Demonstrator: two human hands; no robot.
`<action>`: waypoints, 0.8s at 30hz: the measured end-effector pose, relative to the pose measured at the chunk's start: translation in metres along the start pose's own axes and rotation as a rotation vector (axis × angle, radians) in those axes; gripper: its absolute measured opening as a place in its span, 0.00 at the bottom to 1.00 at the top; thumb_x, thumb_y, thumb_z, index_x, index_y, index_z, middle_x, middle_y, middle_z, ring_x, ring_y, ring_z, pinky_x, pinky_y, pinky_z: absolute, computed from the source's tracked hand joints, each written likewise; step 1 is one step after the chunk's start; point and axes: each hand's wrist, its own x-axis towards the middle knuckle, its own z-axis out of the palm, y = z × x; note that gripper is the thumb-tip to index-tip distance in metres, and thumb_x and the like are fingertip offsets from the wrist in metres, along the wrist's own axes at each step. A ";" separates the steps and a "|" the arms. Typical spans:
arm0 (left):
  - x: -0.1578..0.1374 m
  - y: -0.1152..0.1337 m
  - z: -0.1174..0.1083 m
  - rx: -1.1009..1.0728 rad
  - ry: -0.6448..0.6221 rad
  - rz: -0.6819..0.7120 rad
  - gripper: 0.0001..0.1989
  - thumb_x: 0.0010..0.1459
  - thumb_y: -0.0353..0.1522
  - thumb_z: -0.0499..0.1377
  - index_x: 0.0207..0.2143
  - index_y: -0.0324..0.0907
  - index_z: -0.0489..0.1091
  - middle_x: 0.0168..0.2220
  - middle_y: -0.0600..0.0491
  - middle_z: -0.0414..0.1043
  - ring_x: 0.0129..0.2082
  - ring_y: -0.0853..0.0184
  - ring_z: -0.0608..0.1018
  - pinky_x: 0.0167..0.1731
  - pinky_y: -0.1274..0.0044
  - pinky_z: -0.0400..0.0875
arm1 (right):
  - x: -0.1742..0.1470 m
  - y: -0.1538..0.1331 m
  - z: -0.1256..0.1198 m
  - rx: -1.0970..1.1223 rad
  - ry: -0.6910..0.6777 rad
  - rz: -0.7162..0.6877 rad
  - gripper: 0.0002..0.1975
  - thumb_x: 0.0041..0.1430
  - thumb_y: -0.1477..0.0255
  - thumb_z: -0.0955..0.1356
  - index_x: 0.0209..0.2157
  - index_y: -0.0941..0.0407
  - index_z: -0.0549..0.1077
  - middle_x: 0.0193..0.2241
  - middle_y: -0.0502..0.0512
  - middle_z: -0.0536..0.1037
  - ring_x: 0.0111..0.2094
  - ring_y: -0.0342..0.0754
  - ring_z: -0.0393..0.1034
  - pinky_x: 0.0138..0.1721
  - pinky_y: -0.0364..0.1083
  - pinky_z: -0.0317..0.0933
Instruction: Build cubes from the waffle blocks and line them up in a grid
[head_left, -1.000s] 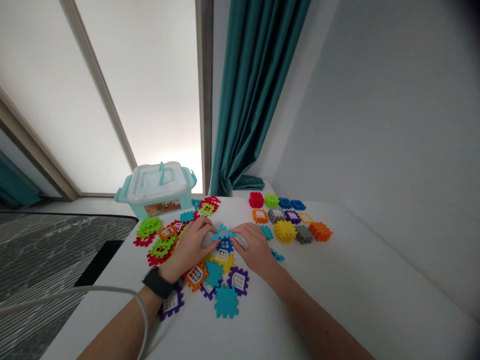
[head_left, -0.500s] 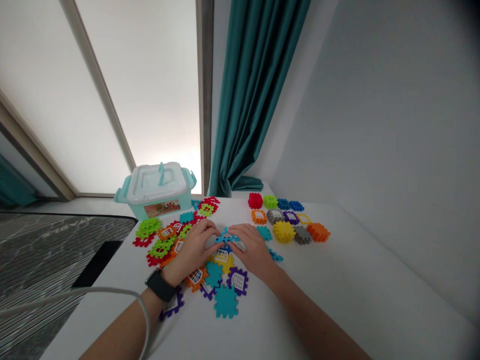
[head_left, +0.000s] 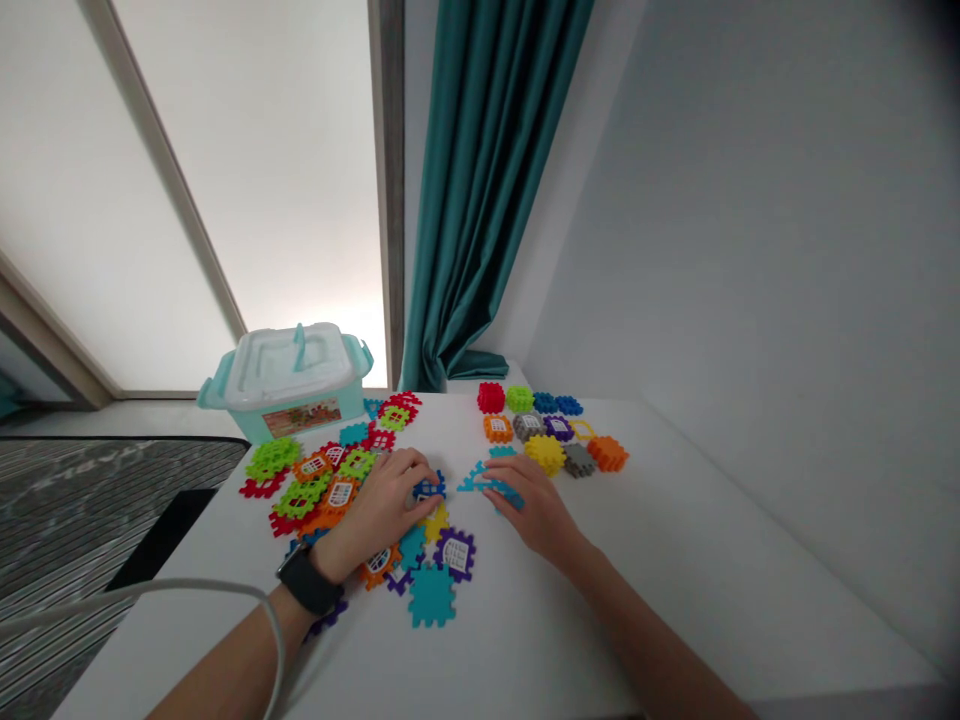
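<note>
Rightward we moved the triangle (head_left: pixel 472 479), right hand (head_left: pixel 531 500) pinching it short of the surface's (head_left: pixel 547 610) far edge, left hand (head_left: pixel 384 502) half-open.

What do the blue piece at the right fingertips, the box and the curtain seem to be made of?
Blue piece: probably matte plastic; even colour, toothed edge.
Box: likely smooth plastic; pale lid, moulded side handles.
Curtain: fabric, perhaps satiny; soft folds, slight sheen.

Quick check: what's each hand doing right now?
Left hand: open, thumb and fingers parted at the blue window piece; contact cannot be told.
Right hand: closed, holding the light-blue triangular piece.
</note>
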 end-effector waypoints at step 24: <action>0.053 0.058 0.066 0.231 -0.265 0.033 0.10 0.60 0.41 0.63 0.34 0.43 0.73 0.40 0.49 0.74 0.45 0.57 0.73 0.44 0.66 0.64 | -0.056 0.041 -0.019 -0.015 -0.069 0.156 0.07 0.63 0.74 0.68 0.41 0.52 0.76 0.45 0.56 0.81 0.47 0.52 0.75 0.52 0.55 0.67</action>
